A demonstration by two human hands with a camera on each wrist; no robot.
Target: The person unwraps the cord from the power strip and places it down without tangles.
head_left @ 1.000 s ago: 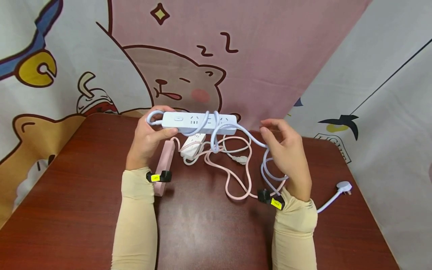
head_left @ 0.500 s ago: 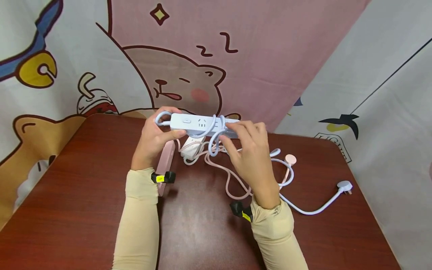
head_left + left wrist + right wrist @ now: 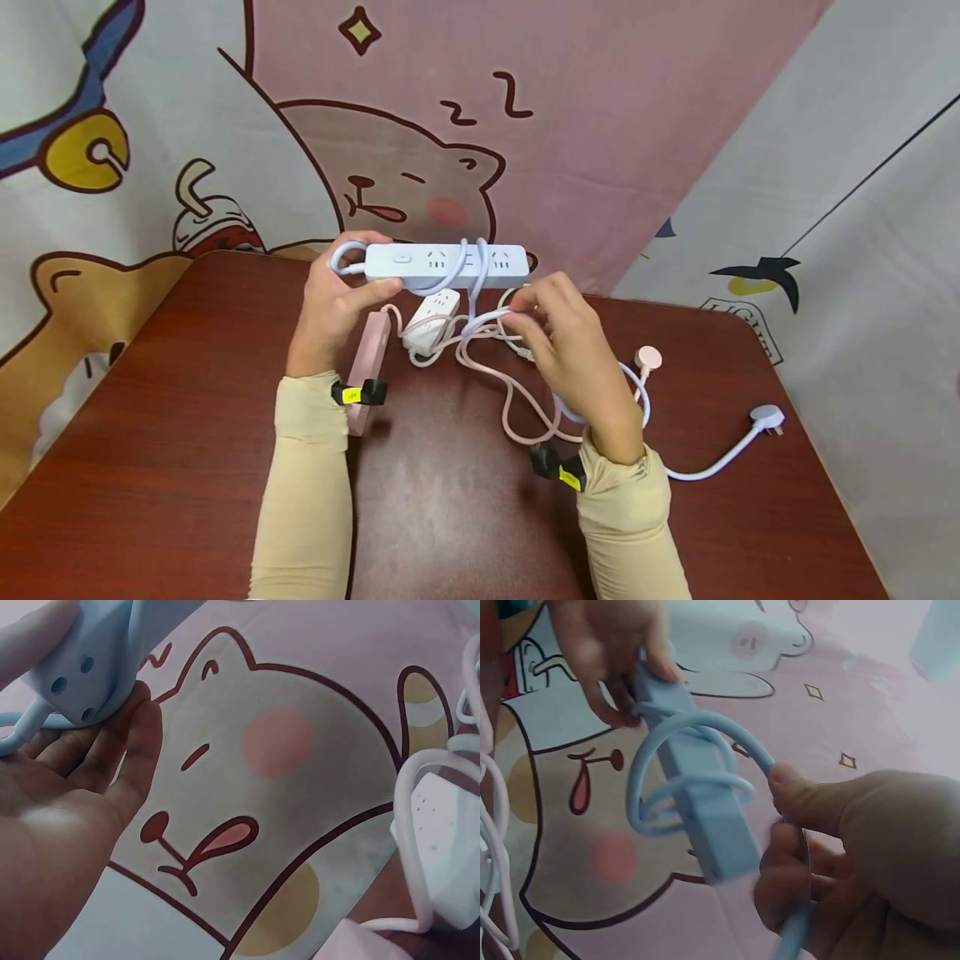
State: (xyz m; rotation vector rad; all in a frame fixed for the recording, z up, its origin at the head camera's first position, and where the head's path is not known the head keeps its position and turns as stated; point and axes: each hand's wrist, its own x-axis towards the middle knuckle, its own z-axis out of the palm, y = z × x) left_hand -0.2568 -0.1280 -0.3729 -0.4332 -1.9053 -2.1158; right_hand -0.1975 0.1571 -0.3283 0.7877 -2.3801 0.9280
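Observation:
My left hand point(image 3: 326, 312) grips one end of a pale blue-white power strip point(image 3: 495, 261), thumb in front, holding it up over the back of the table. The strip's own cord point(image 3: 482, 265) loops round its body. Below the strip's other end, my right hand point(image 3: 573, 354) pinches that cord between thumb and fingers. The right wrist view shows the pinched cord point(image 3: 697, 718) arching from the right thumb back to the strip point(image 3: 694, 795). Only the strip's end face point(image 3: 71, 690) shows in the left wrist view.
On the table point(image 3: 450, 500) lie a pink power strip point(image 3: 369, 358) and a white power strip point(image 3: 433, 321) with tangled pink and white cords. A pink plug point(image 3: 648, 358) and a pale blue-white plug point(image 3: 767, 417) rest at the right. A cartoon-printed curtain point(image 3: 600, 125) hangs behind.
My right hand came left to the strip, took hold of the wound cord, then drew it slightly down and right. The left hand stays on the strip, which shifted right and back.

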